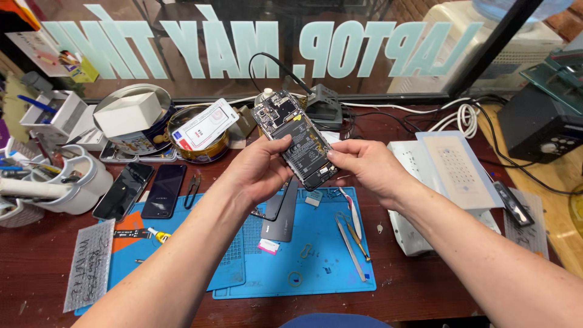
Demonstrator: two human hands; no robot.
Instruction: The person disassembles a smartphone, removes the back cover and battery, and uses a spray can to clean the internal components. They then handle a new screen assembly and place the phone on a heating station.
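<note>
We hold the opened phone [296, 141] above the blue mat [316, 255], left hand [258, 173] and right hand [364, 167] fingers clamped on its edges. Inspection appears underway; any next move demands steady support.

- The opened smartphone [296, 141] is held up above the bench, its back cover off, so the black battery and the circuit board are showing.
- It is tilted, with the board end pointing to about eleven o'clock and the bottom end to five o'clock.
- Its black battery fills the middle and lower body, and the board with small metal shields sits at the upper end.
</note>
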